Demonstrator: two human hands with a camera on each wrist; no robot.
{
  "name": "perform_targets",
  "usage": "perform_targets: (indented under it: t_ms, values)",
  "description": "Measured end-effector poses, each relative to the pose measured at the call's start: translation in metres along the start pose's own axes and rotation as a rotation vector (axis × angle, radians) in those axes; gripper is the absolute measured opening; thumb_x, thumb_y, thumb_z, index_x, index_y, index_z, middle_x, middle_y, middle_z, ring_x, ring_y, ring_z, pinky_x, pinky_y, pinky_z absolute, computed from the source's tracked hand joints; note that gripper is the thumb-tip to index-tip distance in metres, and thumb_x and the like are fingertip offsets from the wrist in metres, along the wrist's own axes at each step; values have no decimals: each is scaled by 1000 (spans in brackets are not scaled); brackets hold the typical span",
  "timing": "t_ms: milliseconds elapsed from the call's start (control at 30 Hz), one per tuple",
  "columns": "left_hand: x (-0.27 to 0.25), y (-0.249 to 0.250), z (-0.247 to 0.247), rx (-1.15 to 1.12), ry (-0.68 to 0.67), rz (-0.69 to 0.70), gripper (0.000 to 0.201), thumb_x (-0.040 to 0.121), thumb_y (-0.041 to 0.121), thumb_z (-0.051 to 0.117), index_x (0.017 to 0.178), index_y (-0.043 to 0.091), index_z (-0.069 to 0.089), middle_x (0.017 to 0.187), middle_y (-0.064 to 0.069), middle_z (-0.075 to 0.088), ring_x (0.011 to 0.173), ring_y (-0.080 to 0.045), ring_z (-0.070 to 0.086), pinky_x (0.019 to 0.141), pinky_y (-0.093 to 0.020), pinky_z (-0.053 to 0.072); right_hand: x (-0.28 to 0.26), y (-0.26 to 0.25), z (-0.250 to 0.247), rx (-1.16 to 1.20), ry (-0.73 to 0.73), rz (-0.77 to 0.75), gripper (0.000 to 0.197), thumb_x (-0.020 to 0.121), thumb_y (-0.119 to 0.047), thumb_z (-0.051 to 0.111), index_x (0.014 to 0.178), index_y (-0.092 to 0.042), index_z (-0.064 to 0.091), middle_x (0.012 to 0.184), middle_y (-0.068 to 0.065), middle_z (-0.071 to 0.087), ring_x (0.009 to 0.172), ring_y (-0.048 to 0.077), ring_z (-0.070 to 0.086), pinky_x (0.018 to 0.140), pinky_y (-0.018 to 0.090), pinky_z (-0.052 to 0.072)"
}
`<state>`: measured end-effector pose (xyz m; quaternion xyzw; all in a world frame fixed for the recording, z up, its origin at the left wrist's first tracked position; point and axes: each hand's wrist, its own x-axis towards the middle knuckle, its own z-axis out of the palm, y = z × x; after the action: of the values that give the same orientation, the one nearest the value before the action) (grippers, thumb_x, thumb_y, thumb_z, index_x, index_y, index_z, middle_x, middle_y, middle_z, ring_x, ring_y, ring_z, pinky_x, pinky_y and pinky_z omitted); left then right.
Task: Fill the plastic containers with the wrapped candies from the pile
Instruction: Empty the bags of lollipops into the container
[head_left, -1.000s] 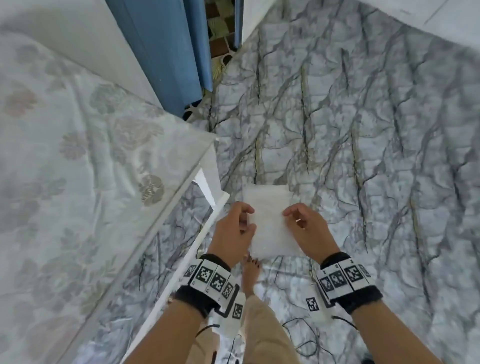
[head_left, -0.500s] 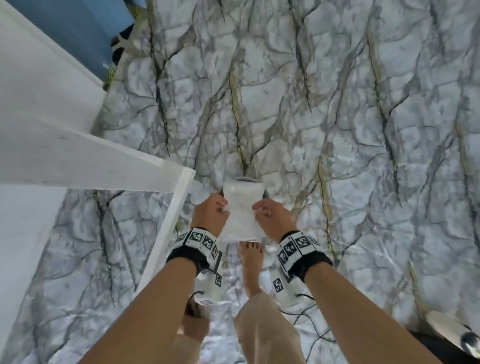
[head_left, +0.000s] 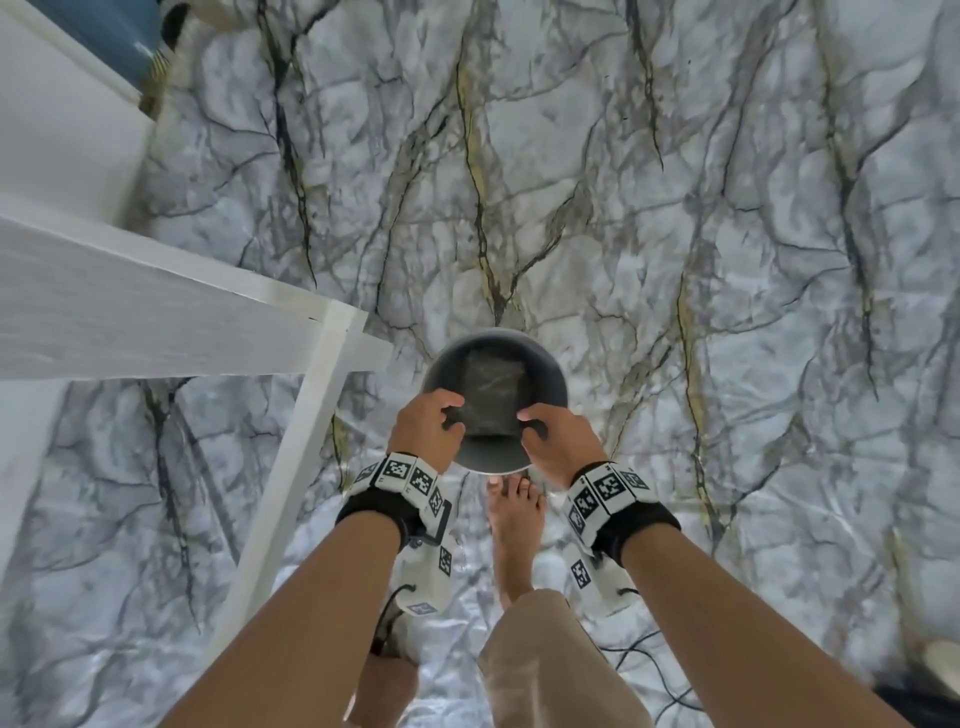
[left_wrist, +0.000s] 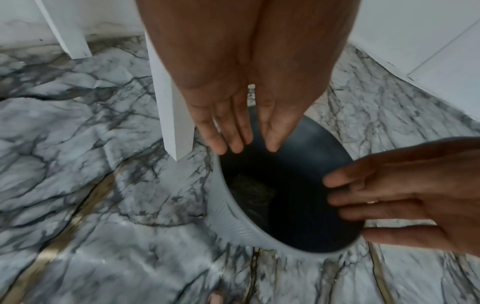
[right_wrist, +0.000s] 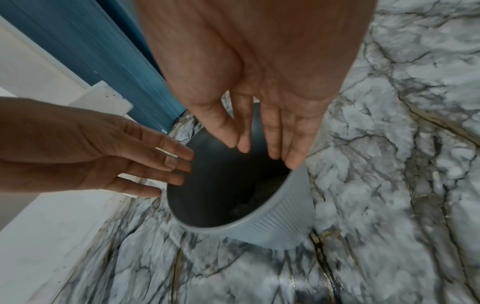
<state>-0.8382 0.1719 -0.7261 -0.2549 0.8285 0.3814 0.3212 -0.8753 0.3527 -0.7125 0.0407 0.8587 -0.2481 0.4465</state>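
Both hands, left and right, reach down side by side, fingers straight.

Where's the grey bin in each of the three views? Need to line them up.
Head: grey bin at centre, just beyond both hands, seen from straight above.
Left wrist: grey bin lower centre-right, under the left hand, its ribbed wall facing the camera.
Right wrist: grey bin centre-bottom, under the right hand.
Shared landmark: the veined marble floor around the bin in every view.
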Motion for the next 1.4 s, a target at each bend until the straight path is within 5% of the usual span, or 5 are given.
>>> perform_targets:
  t_ms: [433, 633, 833, 1100, 1400]
  values:
    - [-142, 71, -100, -155, 20, 123, 27, 93, 6, 61, 119, 10, 64, 111, -5, 67, 91, -10, 61, 72, 0, 43, -122, -62, -77, 38, 2, -137, 30, 95, -23, 48, 122, -24, 64, 121, 3, 67, 107, 18, 62, 93, 29, 50]
    - [-270, 133, -170, -247, 82, 256, 26, 94, 16, 63, 120, 15, 65, 112, 3, 68, 98, -3, 63, 91, -21, 53, -241, -133, -154, 23, 61, -337, 25, 98, -21, 50, 118, -18, 65, 118, -1, 67, 101, 10, 63, 87, 19, 49]
    - [-420, 177, -249, -277, 197, 414, 24, 95, 24, 63, 119, 23, 64, 110, 16, 66, 99, 7, 60, 84, -7, 43, -389, -215, -210, 61, 117, -621, 17, 98, -20, 55, 111, -21, 66, 105, -10, 69, 93, -6, 63, 76, 6, 48]
    - [-612, 163, -342, -356, 506, 557, 22, 92, 26, 66, 114, 22, 68, 105, 12, 69, 96, 1, 64, 82, -8, 44, -559, -346, -202, -4, 59, -1091, 14, 89, -30, 55, 95, -30, 67, 88, -21, 69, 80, -3, 67, 67, 8, 49]
    - [-762, 5, -394, -451, 1208, 222, 19, 92, 37, 62, 108, 29, 68, 102, 20, 69, 94, 0, 67, 79, -25, 53, -638, -489, -72, -277, -117, -1550, 13, 90, -12, 65, 98, -21, 69, 89, -20, 68, 80, 1, 66, 71, 19, 53]
